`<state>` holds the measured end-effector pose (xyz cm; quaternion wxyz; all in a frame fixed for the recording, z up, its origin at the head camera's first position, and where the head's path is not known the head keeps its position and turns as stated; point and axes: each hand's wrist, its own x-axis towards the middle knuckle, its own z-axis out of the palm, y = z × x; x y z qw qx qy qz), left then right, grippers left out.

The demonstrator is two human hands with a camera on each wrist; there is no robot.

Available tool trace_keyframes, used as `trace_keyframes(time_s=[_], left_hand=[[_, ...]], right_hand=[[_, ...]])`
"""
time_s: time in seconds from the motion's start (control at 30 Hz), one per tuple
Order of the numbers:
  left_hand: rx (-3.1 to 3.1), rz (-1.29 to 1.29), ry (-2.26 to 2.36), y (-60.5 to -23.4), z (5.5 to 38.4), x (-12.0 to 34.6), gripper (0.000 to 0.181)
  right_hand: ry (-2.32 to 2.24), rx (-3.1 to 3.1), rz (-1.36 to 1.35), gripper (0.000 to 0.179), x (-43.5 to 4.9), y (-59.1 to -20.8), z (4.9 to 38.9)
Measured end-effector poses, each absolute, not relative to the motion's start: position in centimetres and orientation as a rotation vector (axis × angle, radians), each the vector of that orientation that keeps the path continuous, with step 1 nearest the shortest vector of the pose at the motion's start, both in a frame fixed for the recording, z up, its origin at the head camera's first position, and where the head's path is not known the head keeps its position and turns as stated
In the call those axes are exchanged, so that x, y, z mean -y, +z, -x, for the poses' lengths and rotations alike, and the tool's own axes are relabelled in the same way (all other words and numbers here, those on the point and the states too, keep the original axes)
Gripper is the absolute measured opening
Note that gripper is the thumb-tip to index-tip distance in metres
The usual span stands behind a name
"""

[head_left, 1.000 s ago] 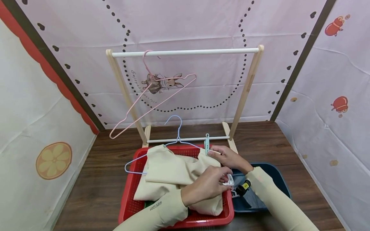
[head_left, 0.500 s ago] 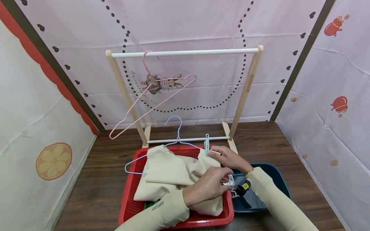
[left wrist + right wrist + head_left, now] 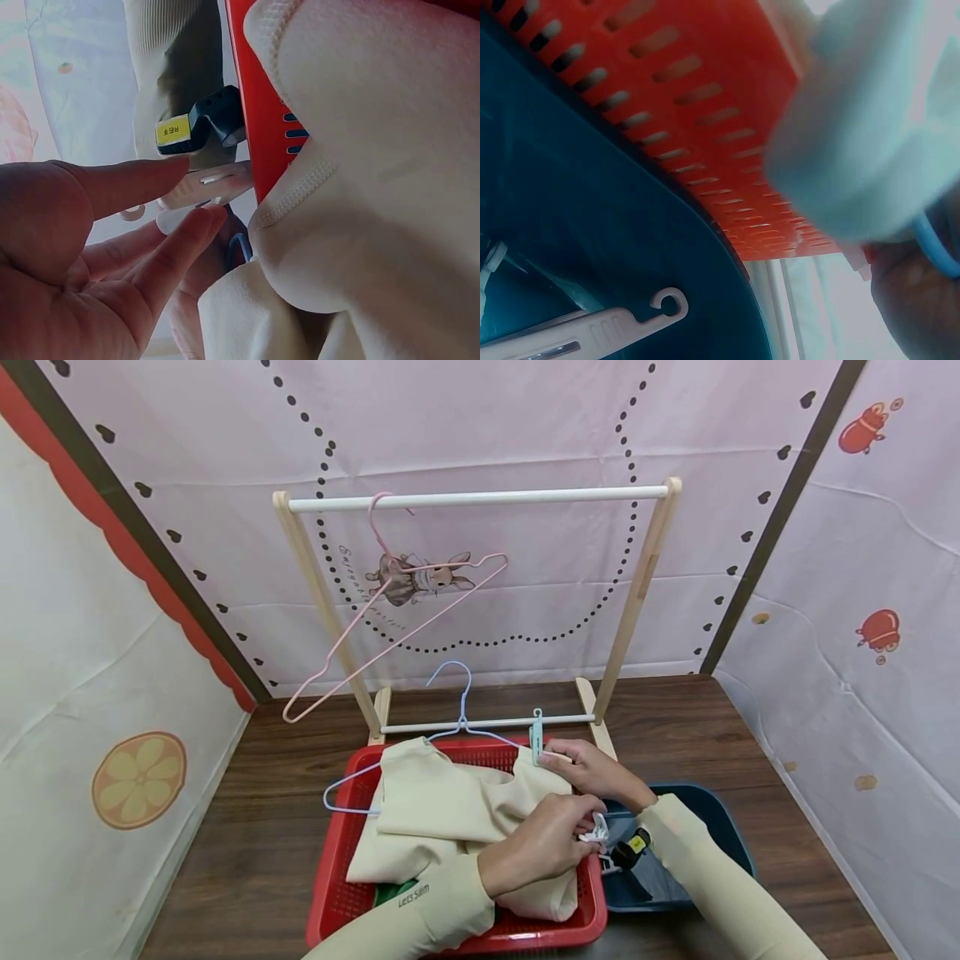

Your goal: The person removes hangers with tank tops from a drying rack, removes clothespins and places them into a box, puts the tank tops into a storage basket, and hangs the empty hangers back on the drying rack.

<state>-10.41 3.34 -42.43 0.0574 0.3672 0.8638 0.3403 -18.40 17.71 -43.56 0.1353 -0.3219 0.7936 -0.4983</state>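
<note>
In the head view, a cream garment [image 3: 442, 793] lies over a pale blue hanger [image 3: 463, 702], both resting on a red basket [image 3: 324, 893]. A light teal clothespin [image 3: 536, 739] stands upright at the garment's upper right corner. My right hand [image 3: 596, 770] pinches that corner right beside it. Lower down, my left hand [image 3: 536, 843] holds a white clothespin [image 3: 595, 829] between thumb and fingers, above the basket's right rim. The left wrist view shows the thumb and fingers of my left hand [image 3: 97, 247] around this clothespin [image 3: 202, 187]. A pale blurred shape fills much of the right wrist view.
A dark blue bin [image 3: 720, 827] stands against the basket's right side, with a pale pink clothespin [image 3: 607, 330] in it. Behind stands a wooden rack with a white top rail [image 3: 525, 497], from which a pink hanger [image 3: 397, 643] hangs at the left. Patterned cloth walls surround the table.
My left hand and its sleeve have shifted very slightly to the right. Otherwise both hands, the garment and the clothespins stay in place.
</note>
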Motion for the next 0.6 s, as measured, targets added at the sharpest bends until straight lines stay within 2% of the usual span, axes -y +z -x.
trace_keyframes(time_s=[0.6], left_hand=[[-2.695,-1.171,0.945,-42.18,10.33,-3.12,0.031]], right_hand=[[-1.447,-2.290,0.933,0.020,-17.61,-43.42,18.31]])
